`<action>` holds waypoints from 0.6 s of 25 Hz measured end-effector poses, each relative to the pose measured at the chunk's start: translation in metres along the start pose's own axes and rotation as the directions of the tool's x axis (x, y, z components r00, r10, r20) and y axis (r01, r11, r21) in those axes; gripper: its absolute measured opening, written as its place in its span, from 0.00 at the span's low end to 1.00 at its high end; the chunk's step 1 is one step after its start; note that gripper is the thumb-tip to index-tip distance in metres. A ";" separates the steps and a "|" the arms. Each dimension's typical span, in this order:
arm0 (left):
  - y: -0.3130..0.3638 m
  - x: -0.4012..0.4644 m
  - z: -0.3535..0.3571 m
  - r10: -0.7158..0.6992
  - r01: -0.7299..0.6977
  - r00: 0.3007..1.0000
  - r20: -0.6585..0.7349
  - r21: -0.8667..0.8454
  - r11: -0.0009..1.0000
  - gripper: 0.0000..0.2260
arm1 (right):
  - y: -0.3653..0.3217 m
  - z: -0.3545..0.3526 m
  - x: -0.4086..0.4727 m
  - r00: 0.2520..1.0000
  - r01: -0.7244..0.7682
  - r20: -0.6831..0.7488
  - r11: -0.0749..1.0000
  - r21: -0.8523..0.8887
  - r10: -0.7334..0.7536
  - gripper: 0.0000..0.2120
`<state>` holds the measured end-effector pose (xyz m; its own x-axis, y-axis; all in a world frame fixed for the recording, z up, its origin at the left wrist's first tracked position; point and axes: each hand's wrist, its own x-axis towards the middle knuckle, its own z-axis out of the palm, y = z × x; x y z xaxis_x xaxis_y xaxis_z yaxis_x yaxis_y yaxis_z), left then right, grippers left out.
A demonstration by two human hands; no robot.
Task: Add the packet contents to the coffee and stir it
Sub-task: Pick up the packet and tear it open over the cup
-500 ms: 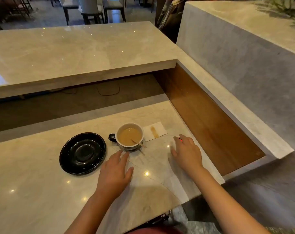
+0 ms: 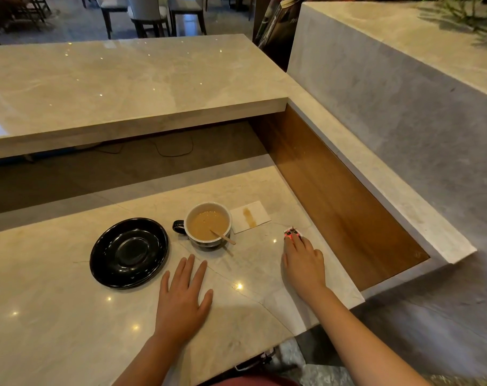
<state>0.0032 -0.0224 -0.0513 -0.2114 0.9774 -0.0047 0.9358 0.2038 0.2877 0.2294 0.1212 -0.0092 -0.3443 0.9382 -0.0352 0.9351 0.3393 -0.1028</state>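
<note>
A white cup (image 2: pixel 209 222) with a dark handle holds light brown coffee and stands on the marble counter (image 2: pixel 69 330). A wooden stirrer (image 2: pixel 223 237) leans in it, sticking out over the right rim. My left hand (image 2: pixel 182 298) lies flat on the counter just in front of the cup, fingers spread, holding nothing. My right hand (image 2: pixel 303 263) rests to the right of the cup, its fingertips on a small red and white packet (image 2: pixel 292 233) that lies on the counter. Whether the fingers grip the packet or only touch it is unclear.
A black saucer (image 2: pixel 129 253) sits left of the cup. A white napkin (image 2: pixel 250 220) with a brown stain lies right behind the cup. A raised marble ledge (image 2: pixel 125 87) runs behind, and a wooden side panel (image 2: pixel 334 196) borders the counter on the right.
My left hand has drawn back slightly from the cup. My right hand has slid back, uncovering more of the packet under its fingertips.
</note>
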 end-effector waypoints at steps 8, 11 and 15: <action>0.002 -0.001 -0.001 -0.009 0.009 1.000 0.003 -0.010 1.000 0.29 | 0.016 -0.008 0.008 0.972 -0.227 -0.026 0.964 0.141 0.233 0.18; 0.002 -0.001 -0.001 0.002 -0.003 1.000 -0.005 -0.036 0.999 0.29 | 0.019 -0.008 0.013 0.954 -0.295 0.027 0.916 0.271 0.300 0.18; 0.002 -0.001 -0.002 0.015 -0.016 1.000 -0.024 -0.045 0.999 0.28 | 0.017 -0.003 0.016 0.947 -0.305 0.072 0.807 0.506 0.313 0.16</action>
<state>0.0046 -0.0235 -0.0491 -0.2037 0.9788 0.0222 0.9254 0.1851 0.3306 0.2403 0.1421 -0.0082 -0.0392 0.9898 -0.1369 0.8167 -0.0472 -0.5751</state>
